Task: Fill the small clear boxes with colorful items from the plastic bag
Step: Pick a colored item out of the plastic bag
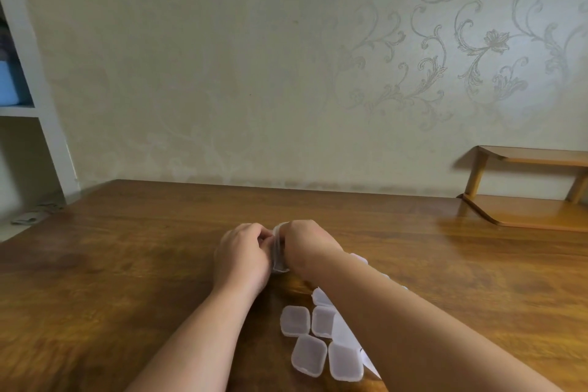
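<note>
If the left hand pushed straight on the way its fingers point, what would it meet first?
The left hand holds the small clear box; directly beyond that is the right hand, which seems to grip the same box.

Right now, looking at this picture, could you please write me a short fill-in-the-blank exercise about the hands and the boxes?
1. The left hand and the right hand grip the held box ____ them.
2. The spare boxes lie on the ____ table.
3. Some spare boxes are partly hidden under the ____ forearm.

Missing words: between; wooden; right.
</note>
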Available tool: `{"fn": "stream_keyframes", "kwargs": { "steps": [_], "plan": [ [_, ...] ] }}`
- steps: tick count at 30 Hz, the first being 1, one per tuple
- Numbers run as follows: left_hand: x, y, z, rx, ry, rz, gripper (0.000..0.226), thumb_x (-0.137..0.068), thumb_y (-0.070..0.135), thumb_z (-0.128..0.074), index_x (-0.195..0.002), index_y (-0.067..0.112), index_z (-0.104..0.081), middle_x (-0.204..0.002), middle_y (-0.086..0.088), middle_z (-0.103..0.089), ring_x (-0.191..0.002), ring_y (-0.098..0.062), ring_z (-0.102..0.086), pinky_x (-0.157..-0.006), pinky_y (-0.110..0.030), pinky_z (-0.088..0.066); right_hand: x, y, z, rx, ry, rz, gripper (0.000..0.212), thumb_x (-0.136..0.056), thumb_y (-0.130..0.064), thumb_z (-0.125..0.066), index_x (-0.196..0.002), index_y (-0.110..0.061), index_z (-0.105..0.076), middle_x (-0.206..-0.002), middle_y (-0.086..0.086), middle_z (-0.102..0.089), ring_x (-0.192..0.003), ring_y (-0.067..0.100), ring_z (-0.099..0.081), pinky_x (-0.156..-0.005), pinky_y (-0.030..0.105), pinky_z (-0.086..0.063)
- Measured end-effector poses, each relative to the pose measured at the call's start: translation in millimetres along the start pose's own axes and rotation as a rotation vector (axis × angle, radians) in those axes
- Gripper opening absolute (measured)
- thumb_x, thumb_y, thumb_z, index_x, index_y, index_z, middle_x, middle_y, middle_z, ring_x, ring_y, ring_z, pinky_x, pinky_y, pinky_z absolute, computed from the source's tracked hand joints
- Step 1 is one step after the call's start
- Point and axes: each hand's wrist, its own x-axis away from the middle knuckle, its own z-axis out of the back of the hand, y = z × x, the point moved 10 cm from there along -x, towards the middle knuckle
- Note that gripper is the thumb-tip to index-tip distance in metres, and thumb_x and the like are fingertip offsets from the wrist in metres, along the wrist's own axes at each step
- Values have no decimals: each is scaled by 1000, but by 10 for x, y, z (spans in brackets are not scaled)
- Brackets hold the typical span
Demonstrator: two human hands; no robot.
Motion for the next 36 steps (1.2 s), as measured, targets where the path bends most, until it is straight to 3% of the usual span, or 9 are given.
{"fn": "stream_keyframes", "kwargs": {
  "steps": [4, 9, 12, 16, 19, 22, 25, 32, 36],
  "plan": [
    [16, -26, 4, 9, 13, 28, 16, -97, 30, -58, -110, 27, -67, -115, 7, -62, -105, -14, -54, -89, -34, -52, 190, 98, 189, -150, 153, 32, 25, -93, -6, -57, -116, -10, -66, -109, 10, -65, -95, 26, -64, -87, 35, -56],
    [65, 65, 62, -141, 39, -17, 28, -96, 41, -56, -120, 34, -68, -132, 8, -61, -122, -16, -52, -100, -34, -44, 624, 508, 453, -406, 450, 56, 20, -95, -12, -55, -98, -22, -72, -91, -2, -68, -78, 13, -61, -62, 21, -46],
    [119, 244, 196, -142, 95, -126, 32, -97, 34, -53, -127, 33, -64, -145, 7, -50, -135, -20, -40, -110, -40, -36, 867, 822, 459, -693, 465, 27, 16, -95, -15, -59, -91, -23, -71, -81, -3, -70, -66, 8, -62, -55, 14, -48],
    [349, 681, 313, 191, 97, -382, 21, -93, 16, -62, -109, 25, -71, -112, 14, -59, -103, 1, -55, -88, -18, -50, 945, 1061, 235, -1046, 368, -49, 9, -95, -16, -61, -94, -19, -70, -79, 1, -71, -63, 5, -64, -57, 17, -52],
    [571, 940, 240, 358, -56, -465, 14, -90, 21, -68, -100, 31, -70, -91, 24, -62, -92, 14, -56, -73, -2, -44, 934, 1076, 213, -989, 377, -27, 12, -96, -21, -60, -88, -24, -68, -69, -9, -66, -56, -1, -58, -53, 11, -44],
    [624, 968, 143, 441, -144, -426, 16, -86, 23, -73, -93, 36, -68, -86, 22, -67, -89, 9, -61, -72, -7, -50, 960, 1029, 267, -978, 399, 45, 19, -95, -21, -61, -78, -26, -67, -56, -13, -62, -50, -4, -53, -50, 10, -43],
    [606, 921, 119, 407, -137, -380, 21, -84, 21, -76, -84, 38, -62, -84, 19, -67, -86, 6, -62, -71, -12, -53, 977, 1013, 246, -1011, 397, 63, 13, -92, -18, -65, -82, -22, -71, -65, -5, -68, -58, 4, -60, -62, 19, -53],
    [562, 768, 41, 517, -225, -211, 36, -93, 13, -65, -102, 48, -59, -99, 18, -66, -94, -2, -66, -75, -15, -56, 988, 1134, 189, -1266, 456, 0, 6, -88, -6, -69, -84, -10, -71, -79, 6, -73, -73, 20, -71, -70, 28, -60],
    [565, 731, 35, 547, -239, -175, 30, -92, 13, -66, -97, 42, -67, -92, 18, -71, -89, -1, -68, -82, -23, -57, 1002, 1144, 175, -1281, 462, -21, 12, -84, 0, -71, -82, -12, -71, -77, 4, -73, -72, 18, -72, -66, 25, -59]
  ]
}}
